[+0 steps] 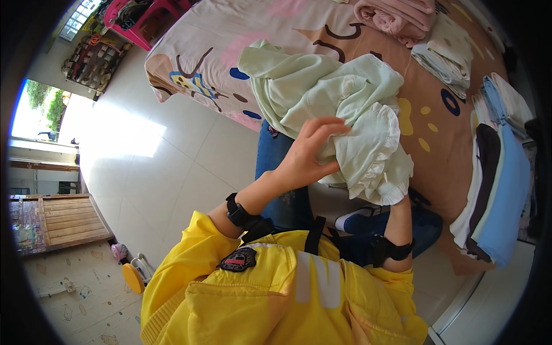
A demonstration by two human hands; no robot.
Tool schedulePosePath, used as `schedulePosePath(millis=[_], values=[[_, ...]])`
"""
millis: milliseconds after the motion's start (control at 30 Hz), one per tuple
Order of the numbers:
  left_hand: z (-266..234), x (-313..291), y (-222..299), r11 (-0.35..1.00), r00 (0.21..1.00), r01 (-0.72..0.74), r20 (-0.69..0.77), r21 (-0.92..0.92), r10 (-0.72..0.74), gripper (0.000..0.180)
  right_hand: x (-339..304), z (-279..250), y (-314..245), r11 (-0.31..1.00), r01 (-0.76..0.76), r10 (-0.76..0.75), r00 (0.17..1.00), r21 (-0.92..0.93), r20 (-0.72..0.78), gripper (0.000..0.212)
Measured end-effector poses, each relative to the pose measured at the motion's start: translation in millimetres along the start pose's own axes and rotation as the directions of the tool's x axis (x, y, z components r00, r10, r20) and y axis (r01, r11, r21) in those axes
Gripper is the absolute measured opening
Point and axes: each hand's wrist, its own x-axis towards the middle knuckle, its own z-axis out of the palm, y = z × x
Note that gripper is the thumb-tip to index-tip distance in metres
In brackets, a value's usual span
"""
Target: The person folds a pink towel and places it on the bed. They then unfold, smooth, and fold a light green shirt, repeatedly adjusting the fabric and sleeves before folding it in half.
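Note:
A pale green garment (310, 86) with a ruffled white edge lies crumpled over the near side of the bed, its frilled end hanging toward my lap. Against its left side rests my left hand (313, 150), thumb and fingers spread apart in a C shape on the cloth. My right forearm (398, 230) reaches up under the frilled end, and the cloth hides that hand's fingers. Black straps circle both wrists.
The bed (431, 172) has a patterned brown and pink sheet. Folded pink cloth (397, 20) and folded pale clothes (445, 54) lie at the far right. Several garments, including a light blue one (506, 195), drape over the right edge. A pink plastic chair (146, 23) stands far left.

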Motion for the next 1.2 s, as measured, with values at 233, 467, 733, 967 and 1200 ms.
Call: schedulePosePath(millis=[233,467,733,967,1200], values=[[-12.1,1.5,19.6,0.675,0.973,0.056,-0.113,-0.735,-0.203,0.007,0.4,25.3,-82.0,0.716,0.186,-0.287,0.957,-0.673,-0.04,0.056],[-26.4,-3.8,22.8,0.641,0.991,0.011,-0.075,-0.767,-0.108,0.016,10.0,66.3,-119.0,0.872,0.279,-0.341,0.936,-0.402,-0.091,0.041],[-63.2,-5.8,16.0,0.678,0.737,-0.182,-0.555,-0.712,-0.385,0.002,-21.7,53.2,-145.4,0.902,0.131,0.064,0.902,0.411,-0.428,0.015],[-99.8,-5.4,29.6,0.886,0.892,-0.159,-0.448,-0.435,-0.06,0.036,-26.1,46.1,-185.7,0.996,-0.084,0.054,0.764,0.016,0.642,0.013],[-57.3,-22.2,93.2,0.845,0.925,0.277,0.364,-0.458,-0.106,0.093,-6.1,118.8,-188.0,0.998,-0.033,0.007,0.902,0.053,0.431,0.026]])
